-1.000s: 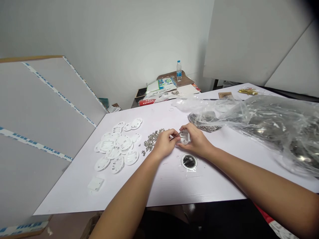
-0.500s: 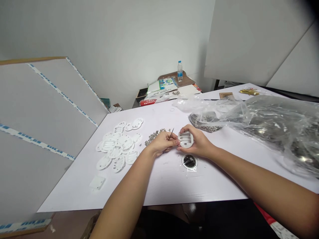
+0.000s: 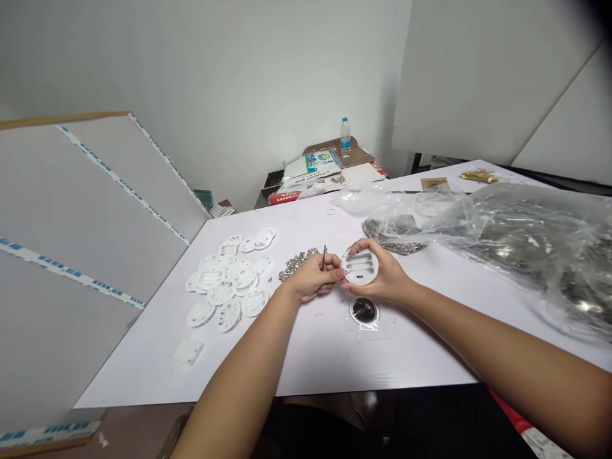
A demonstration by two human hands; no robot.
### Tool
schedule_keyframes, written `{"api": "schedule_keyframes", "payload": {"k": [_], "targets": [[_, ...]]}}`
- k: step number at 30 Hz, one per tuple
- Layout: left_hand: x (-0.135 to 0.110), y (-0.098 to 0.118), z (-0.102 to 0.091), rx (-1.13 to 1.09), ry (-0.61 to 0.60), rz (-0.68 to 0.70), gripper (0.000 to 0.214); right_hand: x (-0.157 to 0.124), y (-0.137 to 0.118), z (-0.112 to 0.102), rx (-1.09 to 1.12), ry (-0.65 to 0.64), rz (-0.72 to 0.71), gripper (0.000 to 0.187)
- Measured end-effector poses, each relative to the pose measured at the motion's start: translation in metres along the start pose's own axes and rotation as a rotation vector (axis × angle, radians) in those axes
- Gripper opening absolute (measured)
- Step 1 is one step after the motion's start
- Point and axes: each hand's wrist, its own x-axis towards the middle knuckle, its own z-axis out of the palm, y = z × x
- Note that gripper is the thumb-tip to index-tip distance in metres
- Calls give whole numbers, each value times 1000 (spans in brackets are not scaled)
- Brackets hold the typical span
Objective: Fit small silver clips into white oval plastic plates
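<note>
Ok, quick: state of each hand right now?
Left hand: closed, holding a thin dark tool, thumb at the edge of the white disc.
Right hand: curled around the white disc, holding it.

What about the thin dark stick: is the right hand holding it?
No, the left hand holds the stick, while the right hand grips a white disc.

Assembly workshop: piled white discs (image 3: pixel 241 274)
</note>
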Motion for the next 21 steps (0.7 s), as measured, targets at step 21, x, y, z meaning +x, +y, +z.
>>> {"api": "schedule_keyframes", "payload": {"k": [21], "targets": [[3, -8, 5, -62, -67, -17, 37, -3, -7, 4, 193, -38, 2, 56]]}}
